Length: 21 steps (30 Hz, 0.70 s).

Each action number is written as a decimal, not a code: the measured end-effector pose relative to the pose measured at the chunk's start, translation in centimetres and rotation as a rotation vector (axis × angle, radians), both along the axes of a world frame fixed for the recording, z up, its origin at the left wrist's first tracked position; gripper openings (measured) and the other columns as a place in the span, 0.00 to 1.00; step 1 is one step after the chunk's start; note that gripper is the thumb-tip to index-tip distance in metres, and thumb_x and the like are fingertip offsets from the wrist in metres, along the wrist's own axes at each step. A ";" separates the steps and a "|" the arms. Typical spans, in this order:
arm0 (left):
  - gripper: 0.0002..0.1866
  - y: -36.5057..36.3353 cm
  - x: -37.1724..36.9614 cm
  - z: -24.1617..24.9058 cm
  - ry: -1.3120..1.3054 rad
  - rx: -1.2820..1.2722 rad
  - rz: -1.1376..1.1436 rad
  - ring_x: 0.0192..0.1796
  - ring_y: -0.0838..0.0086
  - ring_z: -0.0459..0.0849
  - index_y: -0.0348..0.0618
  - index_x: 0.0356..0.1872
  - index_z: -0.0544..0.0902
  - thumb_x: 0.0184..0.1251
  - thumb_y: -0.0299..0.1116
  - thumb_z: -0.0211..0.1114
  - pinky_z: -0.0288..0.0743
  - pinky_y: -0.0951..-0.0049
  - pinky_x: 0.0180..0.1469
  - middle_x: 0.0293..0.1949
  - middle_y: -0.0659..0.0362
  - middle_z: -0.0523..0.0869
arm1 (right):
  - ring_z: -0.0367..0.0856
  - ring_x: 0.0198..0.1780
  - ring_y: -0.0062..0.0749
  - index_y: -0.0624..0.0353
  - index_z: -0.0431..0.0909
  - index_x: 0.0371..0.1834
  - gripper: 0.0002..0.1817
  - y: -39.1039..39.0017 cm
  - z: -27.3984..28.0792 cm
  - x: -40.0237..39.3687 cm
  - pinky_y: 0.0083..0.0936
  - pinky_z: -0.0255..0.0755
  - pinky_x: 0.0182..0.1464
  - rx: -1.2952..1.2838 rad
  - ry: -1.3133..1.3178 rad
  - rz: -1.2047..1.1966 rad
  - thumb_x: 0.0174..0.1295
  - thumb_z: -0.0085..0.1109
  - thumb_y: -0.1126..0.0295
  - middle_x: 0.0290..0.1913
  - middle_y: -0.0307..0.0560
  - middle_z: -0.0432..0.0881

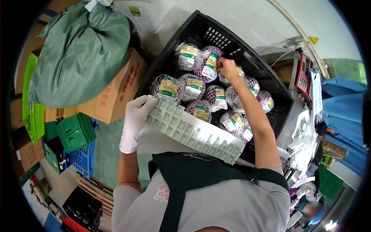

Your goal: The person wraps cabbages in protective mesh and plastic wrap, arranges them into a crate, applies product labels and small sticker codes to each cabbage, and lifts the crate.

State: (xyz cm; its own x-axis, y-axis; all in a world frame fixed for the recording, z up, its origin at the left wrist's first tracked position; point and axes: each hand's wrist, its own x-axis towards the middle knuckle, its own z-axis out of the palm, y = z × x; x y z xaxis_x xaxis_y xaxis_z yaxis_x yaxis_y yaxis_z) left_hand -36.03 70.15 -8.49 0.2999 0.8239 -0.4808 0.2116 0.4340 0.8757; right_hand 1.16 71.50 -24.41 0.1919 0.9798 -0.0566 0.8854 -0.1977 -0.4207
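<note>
My left hand [137, 116], in a white glove, pinches the upper left corner of a long sheet of small green-and-white stickers [193, 133]. The sheet slants across my front, over the near edge of a black plastic crate [284, 89]. In the crate sit several round purple vegetables in white foam netting, like red cabbages, with green, tan and white labels. My bare right hand [228, 70] reaches in with fingers bent together, beside the label of one netted vegetable [210, 63]. Whatever its fingertips hold is hidden.
Left of the crate stand a cardboard box [119, 92] and a large green plastic bag [83, 54]. Green crates [75, 131] and a blue crate [83, 158] are below. On the right are a red scale [304, 75] and a pile of white strips [303, 143]. Another person [309, 207] is lower right.
</note>
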 end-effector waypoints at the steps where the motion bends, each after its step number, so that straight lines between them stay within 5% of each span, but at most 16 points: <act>1: 0.10 0.1 0.0 -0.2 0.039 0.062 -0.055 0.28 0.87 0.73 0.34 0.32 0.82 0.61 0.33 0.63 0.67 0.84 0.31 0.24 0.67 0.80 | 0.80 0.30 0.46 0.60 0.75 0.25 0.10 -0.2 0.5 0.0 0.34 0.74 0.34 0.051 -0.008 0.044 0.38 0.65 0.78 0.25 0.51 0.80; 4: 0.10 0.0 0.5 1.4 0.098 0.094 -0.131 0.30 0.86 0.74 0.33 0.37 0.81 0.63 0.31 0.58 0.69 0.82 0.35 0.26 0.65 0.80 | 0.81 0.25 0.36 0.62 0.77 0.28 0.09 -0.8 5.8 -2.6 0.29 0.75 0.30 0.134 0.253 -0.007 0.50 0.65 0.69 0.22 0.48 0.80; 6: 0.10 -0.4 0.9 0.6 -0.026 0.104 -0.083 0.31 0.85 0.75 0.33 0.38 0.81 0.63 0.30 0.58 0.70 0.81 0.37 0.28 0.65 0.81 | 0.81 0.28 0.27 0.64 0.78 0.34 0.13 -1.2 10.5 -5.9 0.22 0.76 0.31 -0.087 0.835 -0.103 0.59 0.61 0.63 0.26 0.43 0.81; 8: 0.10 -0.5 0.9 -0.2 -0.092 0.100 -0.101 0.32 0.85 0.75 0.33 0.39 0.81 0.62 0.29 0.59 0.70 0.81 0.37 0.28 0.65 0.81 | 0.81 0.35 0.27 0.64 0.75 0.43 0.16 -2.4 14.5 -9.0 0.22 0.77 0.38 -0.245 1.077 0.056 0.66 0.52 0.60 0.32 0.44 0.80; 13: 0.10 -1.3 1.5 1.2 -0.164 0.094 -0.105 0.32 0.85 0.76 0.33 0.39 0.81 0.61 0.29 0.61 0.71 0.82 0.37 0.30 0.66 0.82 | 0.80 0.31 0.28 0.63 0.76 0.41 0.16 -4.6 19.6 -14.4 0.24 0.74 0.35 -0.070 0.760 0.357 0.63 0.54 0.58 0.27 0.49 0.80; 16: 0.10 -1.7 1.7 2.3 -0.150 0.088 -0.116 0.32 0.85 0.77 0.33 0.39 0.81 0.61 0.30 0.63 0.71 0.83 0.36 0.29 0.65 0.82 | 0.79 0.28 0.23 0.63 0.78 0.42 0.12 -4.7 20.2 -15.6 0.19 0.72 0.32 -0.014 0.555 0.412 0.63 0.54 0.66 0.29 0.45 0.82; 18: 0.09 -1.9 1.7 2.6 -0.081 0.142 -0.135 0.31 0.85 0.77 0.34 0.38 0.82 0.61 0.30 0.63 0.71 0.83 0.36 0.28 0.63 0.83 | 0.79 0.24 0.31 0.63 0.78 0.34 0.15 -4.9 19.8 -16.4 0.25 0.71 0.28 0.124 0.636 0.381 0.57 0.61 0.60 0.23 0.49 0.79; 21: 0.10 -2.4 1.7 2.7 -0.127 0.178 -0.097 0.31 0.85 0.77 0.34 0.38 0.82 0.61 0.32 0.63 0.71 0.82 0.35 0.27 0.62 0.83 | 0.77 0.23 0.36 0.63 0.77 0.29 0.11 -5.3 19.8 -17.3 0.27 0.69 0.24 0.233 0.595 0.398 0.53 0.64 0.66 0.22 0.49 0.77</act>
